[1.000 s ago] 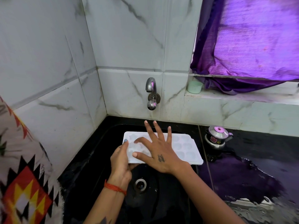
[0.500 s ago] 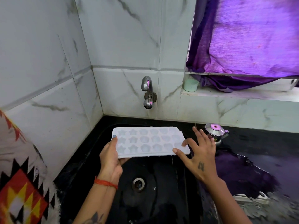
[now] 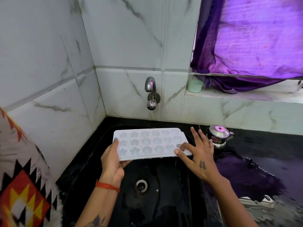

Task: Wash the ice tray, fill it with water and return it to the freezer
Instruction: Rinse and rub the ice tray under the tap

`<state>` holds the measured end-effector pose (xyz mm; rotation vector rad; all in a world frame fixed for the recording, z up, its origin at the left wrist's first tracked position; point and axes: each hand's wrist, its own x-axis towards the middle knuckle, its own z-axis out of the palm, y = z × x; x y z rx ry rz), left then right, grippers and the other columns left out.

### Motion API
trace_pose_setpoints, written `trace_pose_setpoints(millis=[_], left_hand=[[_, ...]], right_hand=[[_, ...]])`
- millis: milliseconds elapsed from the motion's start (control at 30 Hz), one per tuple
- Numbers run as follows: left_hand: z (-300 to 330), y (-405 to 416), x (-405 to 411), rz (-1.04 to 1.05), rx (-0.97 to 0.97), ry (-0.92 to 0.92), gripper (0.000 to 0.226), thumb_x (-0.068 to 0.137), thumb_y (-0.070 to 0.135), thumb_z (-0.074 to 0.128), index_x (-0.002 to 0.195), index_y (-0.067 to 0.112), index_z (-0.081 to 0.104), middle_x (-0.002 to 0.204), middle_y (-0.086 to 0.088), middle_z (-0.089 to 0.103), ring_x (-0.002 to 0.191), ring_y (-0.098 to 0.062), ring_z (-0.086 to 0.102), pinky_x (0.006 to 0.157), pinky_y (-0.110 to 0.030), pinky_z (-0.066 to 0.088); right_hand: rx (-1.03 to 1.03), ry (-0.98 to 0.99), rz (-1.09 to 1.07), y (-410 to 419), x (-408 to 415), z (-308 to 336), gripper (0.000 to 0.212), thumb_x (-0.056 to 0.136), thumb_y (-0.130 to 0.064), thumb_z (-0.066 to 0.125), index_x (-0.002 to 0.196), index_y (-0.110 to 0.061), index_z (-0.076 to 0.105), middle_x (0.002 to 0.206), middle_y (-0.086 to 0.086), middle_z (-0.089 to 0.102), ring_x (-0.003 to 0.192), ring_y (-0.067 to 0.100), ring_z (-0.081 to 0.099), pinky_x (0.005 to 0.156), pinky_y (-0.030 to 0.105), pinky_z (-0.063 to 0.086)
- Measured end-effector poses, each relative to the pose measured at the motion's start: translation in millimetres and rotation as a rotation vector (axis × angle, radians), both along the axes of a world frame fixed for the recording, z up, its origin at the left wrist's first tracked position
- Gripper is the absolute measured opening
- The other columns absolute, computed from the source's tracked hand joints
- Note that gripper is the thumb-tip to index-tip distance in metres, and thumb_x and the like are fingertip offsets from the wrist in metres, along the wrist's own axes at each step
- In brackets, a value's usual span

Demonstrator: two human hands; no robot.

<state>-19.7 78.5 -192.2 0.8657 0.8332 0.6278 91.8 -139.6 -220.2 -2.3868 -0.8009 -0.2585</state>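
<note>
A white ice tray (image 3: 150, 143) with star and flower shaped cells is held level over the black sink (image 3: 164, 185), below the wall tap (image 3: 151, 94). My left hand (image 3: 112, 163) grips the tray's left end, thumb on top and fingers underneath. My right hand (image 3: 199, 154) is at the tray's right end with fingers spread; its thumb and forefinger touch the near right corner. No water runs from the tap. Whether the cells hold water is unclear.
A small steel kettle (image 3: 218, 136) stands on the wet black counter just right of my right hand. A green cup (image 3: 195, 86) sits on the window ledge under a purple curtain (image 3: 254, 46). A patterned cloth (image 3: 21, 185) hangs at the left. The drain (image 3: 141, 185) lies below the tray.
My right hand slid off the top of the tray to its right end and now touches the near right corner. The tray stays level in my left hand.
</note>
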Motion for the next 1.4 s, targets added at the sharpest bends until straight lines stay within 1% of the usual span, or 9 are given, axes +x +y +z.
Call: trace_pose_setpoints(millis=[267, 367, 533, 733, 900, 1067, 1200, 1267, 1400], left_hand=[[0.6, -1.0, -0.4, 0.002, 0.008, 0.004, 0.013, 0.094, 0.029, 0.056, 0.085, 0.019, 0.059, 0.086, -0.003, 0.065, 0.077, -0.019, 0.062, 0.058, -0.037, 0.05], [0.4, -0.8, -1.4, 0.008, 0.003, 0.006, 0.013, 0.094, 0.029, 0.056, 0.086, 0.019, 0.058, 0.086, -0.003, 0.065, 0.077, -0.018, 0.062, 0.058, -0.037, 0.05], [-0.4, -0.2, -1.2, 0.007, 0.002, 0.006, 0.012, 0.093, 0.029, 0.057, 0.087, 0.019, 0.059, 0.087, -0.004, 0.065, 0.078, -0.019, 0.062, 0.06, -0.037, 0.051], [-2.2, -0.3, -0.9, 0.006, 0.005, 0.005, 0.013, 0.093, 0.03, 0.057, 0.088, 0.018, 0.059, 0.087, -0.004, 0.066, 0.078, -0.02, 0.063, 0.06, -0.037, 0.052], [-0.3, -1.8, -0.5, 0.004, 0.009, -0.001, 0.014, 0.094, 0.029, 0.055, 0.085, 0.018, 0.059, 0.086, -0.005, 0.065, 0.077, -0.02, 0.063, 0.06, -0.037, 0.051], [-0.6, -1.5, -0.6, 0.006, 0.003, 0.002, 0.014, 0.094, 0.029, 0.056, 0.086, 0.018, 0.059, 0.087, -0.005, 0.066, 0.078, -0.02, 0.063, 0.06, -0.037, 0.051], [-0.6, -1.5, -1.6, 0.008, 0.005, 0.006, 0.013, 0.094, 0.029, 0.056, 0.086, 0.019, 0.059, 0.087, -0.005, 0.065, 0.077, -0.02, 0.063, 0.06, -0.037, 0.051], [-0.8, -1.5, -1.9, 0.003, 0.004, 0.008, 0.013, 0.093, 0.029, 0.057, 0.086, 0.019, 0.059, 0.087, -0.005, 0.066, 0.077, -0.02, 0.063, 0.06, -0.037, 0.051], [-0.8, -2.8, -1.7, -0.003, 0.004, 0.009, 0.014, 0.094, 0.029, 0.057, 0.086, 0.018, 0.059, 0.087, -0.005, 0.066, 0.078, -0.02, 0.063, 0.06, -0.037, 0.051]], right_hand=[[-0.095, -0.116, -0.067, -0.9, 0.6, -1.8, 0.076, 0.075, -0.085, 0.013, 0.094, -0.037, 0.067, 0.16, 0.005, 0.013, 0.147, 0.026, 0.002, 0.113, 0.051, -0.008], [-0.006, 0.075, -0.032, 1.6, -2.6, 0.7, 0.061, 0.07, -0.082, 0.026, 0.098, -0.045, 0.066, 0.161, -0.002, 0.003, 0.147, 0.017, -0.008, 0.114, 0.049, -0.008], [0.091, 0.266, 0.007, 2.4, -4.3, 6.4, 0.036, 0.061, -0.081, 0.034, 0.082, -0.06, 0.055, 0.16, -0.003, 0.006, 0.146, 0.012, -0.008, 0.115, 0.049, -0.005], [-0.056, 0.009, -0.039, -1.9, -0.3, 2.6, 0.052, 0.071, -0.08, 0.029, 0.079, -0.039, 0.061, 0.16, 0.001, 0.008, 0.147, 0.021, -0.007, 0.112, 0.052, -0.012], [-0.108, -0.174, -0.08, -2.4, 0.8, -2.0, 0.052, 0.078, -0.076, 0.031, 0.083, -0.037, 0.065, 0.158, 0.007, 0.017, 0.147, 0.031, 0.005, 0.111, 0.06, -0.005], [-0.012, 0.107, -0.032, 0.3, -2.0, 3.0, 0.056, 0.066, -0.081, 0.029, 0.091, -0.046, 0.066, 0.161, -0.004, -0.001, 0.145, 0.014, -0.016, 0.112, 0.051, -0.014], [0.076, 0.321, 0.007, 1.9, -4.9, 10.8, 0.026, 0.064, -0.073, 0.047, 0.079, -0.054, 0.058, 0.161, -0.005, 0.002, 0.145, 0.01, -0.015, 0.113, 0.048, -0.011], [0.067, 0.339, 0.007, -0.1, -3.7, 10.6, 0.02, 0.066, -0.069, 0.049, 0.074, -0.052, 0.057, 0.161, -0.004, 0.003, 0.145, 0.011, -0.015, 0.113, 0.049, -0.012], [-0.04, 0.178, 0.006, -4.5, -1.1, 6.7, 0.046, 0.064, -0.082, 0.033, 0.074, -0.043, 0.056, 0.161, -0.004, 0.0, 0.145, 0.014, -0.018, 0.11, 0.05, -0.018]])
